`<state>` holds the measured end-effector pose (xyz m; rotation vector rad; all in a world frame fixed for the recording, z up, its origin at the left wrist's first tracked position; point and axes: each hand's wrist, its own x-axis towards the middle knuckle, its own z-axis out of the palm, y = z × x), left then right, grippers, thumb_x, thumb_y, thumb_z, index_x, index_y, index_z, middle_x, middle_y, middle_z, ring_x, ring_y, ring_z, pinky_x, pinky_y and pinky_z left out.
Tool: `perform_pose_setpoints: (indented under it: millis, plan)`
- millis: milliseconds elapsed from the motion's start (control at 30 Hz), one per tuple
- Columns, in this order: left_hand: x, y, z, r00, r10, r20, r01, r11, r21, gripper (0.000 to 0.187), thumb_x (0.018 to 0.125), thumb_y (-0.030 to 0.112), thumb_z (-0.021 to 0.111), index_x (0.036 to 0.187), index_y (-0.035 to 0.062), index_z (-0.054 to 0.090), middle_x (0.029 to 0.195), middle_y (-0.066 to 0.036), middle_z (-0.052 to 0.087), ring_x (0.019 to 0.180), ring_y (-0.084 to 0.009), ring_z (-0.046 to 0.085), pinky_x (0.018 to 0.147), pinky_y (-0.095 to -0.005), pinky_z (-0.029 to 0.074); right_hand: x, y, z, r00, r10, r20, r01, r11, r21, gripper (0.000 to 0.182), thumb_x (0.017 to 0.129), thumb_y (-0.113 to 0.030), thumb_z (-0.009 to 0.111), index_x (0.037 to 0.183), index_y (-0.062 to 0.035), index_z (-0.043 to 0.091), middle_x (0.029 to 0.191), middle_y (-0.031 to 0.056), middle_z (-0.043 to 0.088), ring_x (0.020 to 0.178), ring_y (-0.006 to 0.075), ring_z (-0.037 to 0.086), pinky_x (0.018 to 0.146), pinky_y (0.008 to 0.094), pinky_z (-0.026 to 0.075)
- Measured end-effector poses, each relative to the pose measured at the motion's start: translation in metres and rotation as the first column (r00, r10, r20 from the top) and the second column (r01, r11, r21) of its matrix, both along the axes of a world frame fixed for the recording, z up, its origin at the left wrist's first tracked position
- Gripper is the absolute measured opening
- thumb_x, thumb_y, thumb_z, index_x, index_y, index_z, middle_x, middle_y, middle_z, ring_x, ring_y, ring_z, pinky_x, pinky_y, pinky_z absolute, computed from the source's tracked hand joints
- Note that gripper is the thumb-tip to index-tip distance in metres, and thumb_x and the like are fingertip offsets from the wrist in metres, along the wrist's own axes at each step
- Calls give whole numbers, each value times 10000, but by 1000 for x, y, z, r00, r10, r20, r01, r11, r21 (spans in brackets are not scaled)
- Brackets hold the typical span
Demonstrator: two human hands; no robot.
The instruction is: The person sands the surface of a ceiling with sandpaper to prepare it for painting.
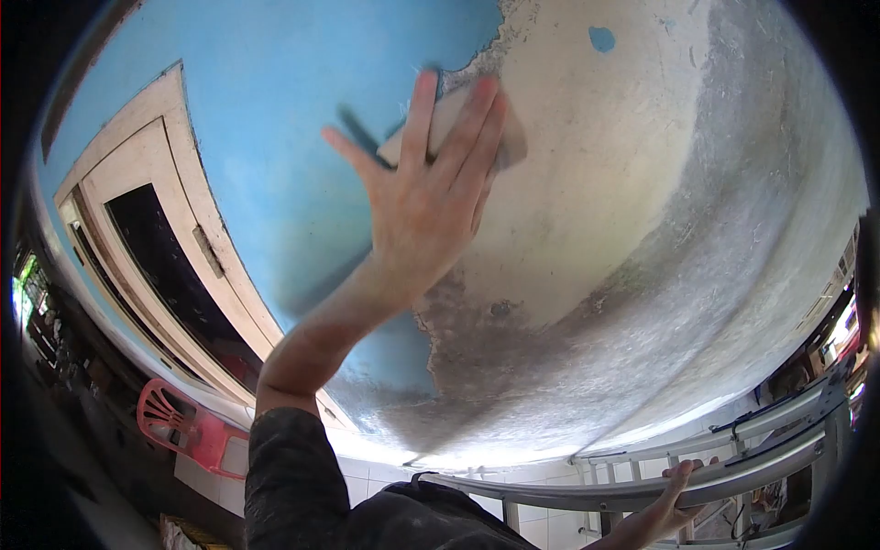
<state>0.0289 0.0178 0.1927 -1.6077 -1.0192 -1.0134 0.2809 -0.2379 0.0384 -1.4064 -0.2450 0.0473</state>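
My left hand [426, 188] is raised against the wall, its back towards me. Under its outstretched fingers it holds a pale flat pad [513, 142], pressed to the wall surface. The pad lies across the ragged edge between blue paint [284, 119] and bare, stained plaster [587, 192]; its exact material is hard to tell from the blur. Low on the right, my right hand [676, 500] is closed around a rail of the metal ladder [761, 472].
A pale wooden frame [215, 206] with a dark opening stands on the left. Below it is a red plastic chair [209, 446]. White floor tiles [362, 477] show along the wall's foot. Dark clutter fills the far left edge.
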Motion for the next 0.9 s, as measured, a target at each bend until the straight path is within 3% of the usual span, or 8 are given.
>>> perform_pose_setpoints:
  millis: [67,133,233,333,433,533,733,900]
  plan:
    - [-2,2,-36,999,-22,24,23,999,-30,487,887,252,481,1362,175,405,1456,66,305,1371,-327,178,888,-751,-155,2,0,0,991,81,109,-88,994,65,905,789,-290,700,1430,-126,82,1335,195,432,1207,351,444,1010,621,251]
    - [-11,2,-71,998,-53,42,56,997,-61,507,884,252,483,1375,175,386,1461,64,296,1375,-336,161,879,-759,-147,4,-1,-6,999,31,17,-31,999,22,930,786,-299,701,1432,-119,57,1323,199,444,1207,353,441,1004,627,251]
    - [-12,3,-63,996,-54,75,54,999,-2,502,804,242,580,1294,203,480,1441,96,321,1361,-304,213,888,-794,-99,3,1,-7,1000,2,2,-2,1000,8,939,785,-300,699,1431,-109,45,1315,207,449,1208,354,438,1007,618,261]
    - [-6,8,-17,996,-39,78,35,998,57,486,825,243,552,1304,215,472,1427,85,352,1358,-320,217,903,-767,-146,3,0,-5,999,-32,-16,31,999,-38,952,784,-302,696,1429,-93,27,1303,220,456,1211,356,434,1011,604,275]
    - [-6,7,-27,995,2,102,-2,1000,-1,492,827,247,552,1310,218,465,1425,90,353,1357,-325,218,901,-763,-157,4,0,-2,1000,-22,-7,22,999,-45,952,779,-298,699,1424,-80,34,1296,235,454,1220,357,421,1016,589,295]
    - [-19,5,-89,989,-42,142,54,995,-82,503,826,249,557,1316,204,455,1446,88,314,1360,-327,206,888,-777,-141,10,1,-10,1000,-9,15,8,999,50,928,768,-280,708,1414,-59,79,1298,250,436,1222,352,413,1023,575,311]
    - [-17,6,-42,997,-2,82,2,1000,7,471,830,262,542,1294,204,486,1426,70,357,1351,-335,230,886,-770,-159,-2,4,7,998,-64,21,64,998,16,892,764,-261,713,1408,-46,134,1326,243,394,1215,349,417,1028,559,311]
    - [-19,-4,-74,996,31,87,-21,994,-107,492,829,261,543,1312,205,464,1436,79,337,1346,-322,246,888,-770,-154,0,6,2,997,-72,1,71,997,13,891,764,-265,714,1414,-56,142,1362,222,352,1220,350,411,1027,555,303]
